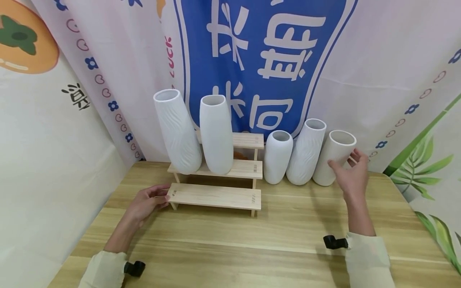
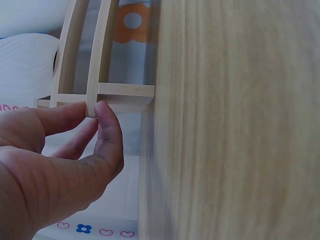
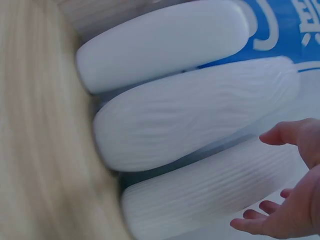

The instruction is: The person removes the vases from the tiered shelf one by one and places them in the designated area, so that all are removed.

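Note:
A three-step wooden shelf [image 1: 216,196] stands on the wooden table [image 1: 230,244]. Two tall white vases [image 1: 178,132] [image 1: 216,134] sit on its middle step. My left hand [image 1: 163,198] pinches the left end of the lowest step; in the left wrist view the thumb and forefinger of that hand [image 2: 97,117] close on the shelf [image 2: 125,90]. To the right of the shelf stand a smooth vase [image 1: 277,158], a wavy vase [image 1: 306,154] and a ribbed vase [image 1: 325,170]. My right hand [image 1: 342,162] is spread open around the ribbed vase [image 3: 200,190], thumb in front and fingers behind.
A printed cloth backdrop [image 1: 266,60] hangs close behind the vases and wraps both sides of the table. Bare tabletop lies in front of the shelf, between my two arms. The table's right edge [image 1: 414,208] runs just past my right hand.

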Demonstrator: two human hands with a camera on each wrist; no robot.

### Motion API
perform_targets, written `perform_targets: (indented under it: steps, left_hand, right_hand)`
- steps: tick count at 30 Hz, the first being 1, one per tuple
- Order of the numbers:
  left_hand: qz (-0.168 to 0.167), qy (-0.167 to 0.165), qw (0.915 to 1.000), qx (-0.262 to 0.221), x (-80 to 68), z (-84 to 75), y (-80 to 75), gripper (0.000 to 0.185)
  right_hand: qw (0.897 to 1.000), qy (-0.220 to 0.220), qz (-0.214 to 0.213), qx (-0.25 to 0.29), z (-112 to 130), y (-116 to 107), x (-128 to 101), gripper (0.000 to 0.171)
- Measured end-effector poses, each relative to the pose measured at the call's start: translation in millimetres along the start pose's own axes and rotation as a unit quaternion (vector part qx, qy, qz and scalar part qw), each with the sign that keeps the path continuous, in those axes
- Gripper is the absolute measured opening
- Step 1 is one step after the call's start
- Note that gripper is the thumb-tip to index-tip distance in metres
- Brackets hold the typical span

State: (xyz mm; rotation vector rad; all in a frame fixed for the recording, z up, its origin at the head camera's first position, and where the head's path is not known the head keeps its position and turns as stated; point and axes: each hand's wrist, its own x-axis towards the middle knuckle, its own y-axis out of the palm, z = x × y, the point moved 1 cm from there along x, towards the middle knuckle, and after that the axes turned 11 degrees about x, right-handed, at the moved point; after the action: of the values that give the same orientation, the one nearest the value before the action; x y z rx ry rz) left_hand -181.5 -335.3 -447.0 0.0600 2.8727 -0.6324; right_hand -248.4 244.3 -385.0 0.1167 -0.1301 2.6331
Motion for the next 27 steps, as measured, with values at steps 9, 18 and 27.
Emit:
perform_targets:
  steps: [9, 18, 27]
  left_hand:
    - [0.0, -0.001, 1.0, 0.004, 2.0, 1.2, 0.2, 0.056]
    - [0.0, 0.001, 1.0, 0.002, 2.3, 0.0, 0.4, 0.056]
    - [0.003, 0.002, 1.0, -0.002, 1.5, -0.6, 0.5, 0.057]
  right_hand:
    - [0.996, -0.057, -0.059, 0.026, 44.1, -6.7, -26.1, 0.081]
    - [0.994, -0.067, -0.053, 0.073, 61.6, 0.5, -39.7, 0.079]
    - [0.993, -0.072, -0.029, 0.086, 61.8, 22.9, -48.6, 0.079]
